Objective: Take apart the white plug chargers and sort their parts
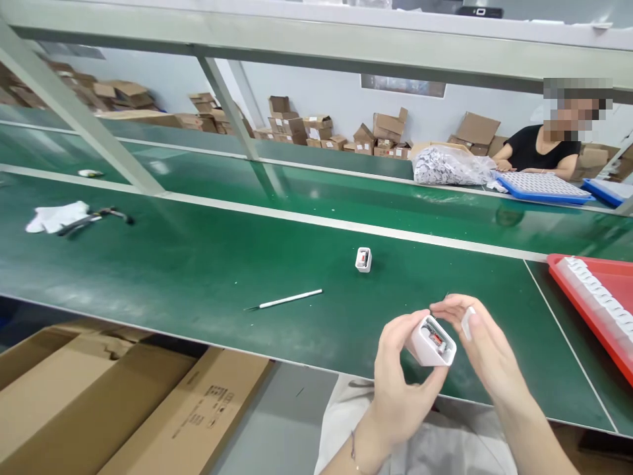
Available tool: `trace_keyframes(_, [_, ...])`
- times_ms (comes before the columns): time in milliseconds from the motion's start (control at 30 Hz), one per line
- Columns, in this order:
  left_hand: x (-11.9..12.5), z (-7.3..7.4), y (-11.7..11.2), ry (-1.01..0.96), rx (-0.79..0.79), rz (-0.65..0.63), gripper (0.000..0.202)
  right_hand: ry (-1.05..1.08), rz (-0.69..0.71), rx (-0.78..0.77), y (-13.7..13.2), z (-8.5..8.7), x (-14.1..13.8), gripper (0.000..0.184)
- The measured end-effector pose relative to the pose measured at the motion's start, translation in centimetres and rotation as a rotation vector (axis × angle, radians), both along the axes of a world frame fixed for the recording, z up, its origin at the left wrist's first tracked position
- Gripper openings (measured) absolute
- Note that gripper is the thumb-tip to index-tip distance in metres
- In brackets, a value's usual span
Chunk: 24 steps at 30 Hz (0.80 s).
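My left hand (403,379) is closed around a white plastic charger housing (426,349), whose open end faces up toward me. Inside it, circuit parts and a bit of red show. Just to the right, my right hand (489,349) pinches a small white cap (467,323) between thumb and fingers, and its fingertips come close to the housing's far rim. Farther back on the green bench stands a second white housing (364,260), open end up, with parts visible inside. A thin white stick with a dark, narrow tip (291,299) lies left of it.
At right is a red tray (558,264) with a row of white pieces (596,293). Pliers (93,221) and a white glove (57,216) lie at left. Cardboard boxes (198,402) stand below the bench edge. Across the bench sits a person (541,152) by blue trays (544,187).
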<state>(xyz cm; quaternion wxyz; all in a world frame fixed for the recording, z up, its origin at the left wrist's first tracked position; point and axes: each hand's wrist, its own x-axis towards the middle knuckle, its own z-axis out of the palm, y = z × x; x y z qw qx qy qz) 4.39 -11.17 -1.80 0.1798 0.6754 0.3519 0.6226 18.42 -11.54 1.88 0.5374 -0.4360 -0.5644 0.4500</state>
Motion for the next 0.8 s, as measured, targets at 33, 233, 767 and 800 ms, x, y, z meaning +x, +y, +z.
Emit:
trace_keyframes(33, [0.2, -0.1, 0.1, 0.054, 0.088, 0.036, 0.054, -0.017, -0.013, -0.035, -0.1, 0.0, -0.6, 0.031])
trace_keyframes(233, [0.4, -0.6, 0.5, 0.349, 0.385, 0.254, 0.048, -0.181, -0.029, -0.099, -0.6, -0.7, -2.5, 0.046])
trace_keyframes(767, [0.6, -1.0, 1.2, 0.416, 0.550, 0.306, 0.032, -0.160, -0.017, -0.222, -1.4, -0.8, -3.2, 0.066])
trace_keyframes(800, [0.5, -1.0, 1.2, 0.422, 0.563, 0.307, 0.030, -0.127, -0.018, -0.245, -1.4, -0.7, -3.3, 0.067])
